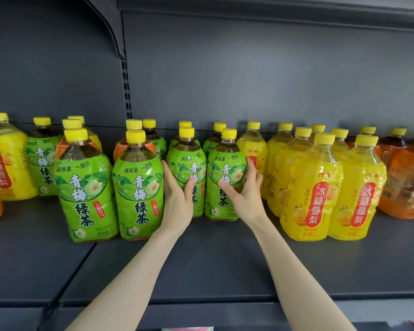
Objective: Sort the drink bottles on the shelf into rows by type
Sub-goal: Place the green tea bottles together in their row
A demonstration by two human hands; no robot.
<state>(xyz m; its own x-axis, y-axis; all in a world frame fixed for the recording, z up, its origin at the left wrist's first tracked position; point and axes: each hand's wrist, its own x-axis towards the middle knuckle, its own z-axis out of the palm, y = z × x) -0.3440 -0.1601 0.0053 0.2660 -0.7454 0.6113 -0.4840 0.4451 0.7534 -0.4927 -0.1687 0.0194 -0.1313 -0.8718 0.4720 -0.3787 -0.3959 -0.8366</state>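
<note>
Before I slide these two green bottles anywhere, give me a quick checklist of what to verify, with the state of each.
1. Left hand gripping a green bottle: ok, fingers wrap its left side, thumb across the label.
2. Right hand gripping the neighbouring green bottle: ok.
3. Both bottles upright on the shelf: ok.
4. Free shelf in front to pull them forward: ok, bare.
5. Room on the right: not ok, a yellow bottle stands right behind the right hand's fingers.
6. Rows behind sorted: not ok, an orange bottle sits among the green ones.
7. Caps tight: cannot tell.
</note>
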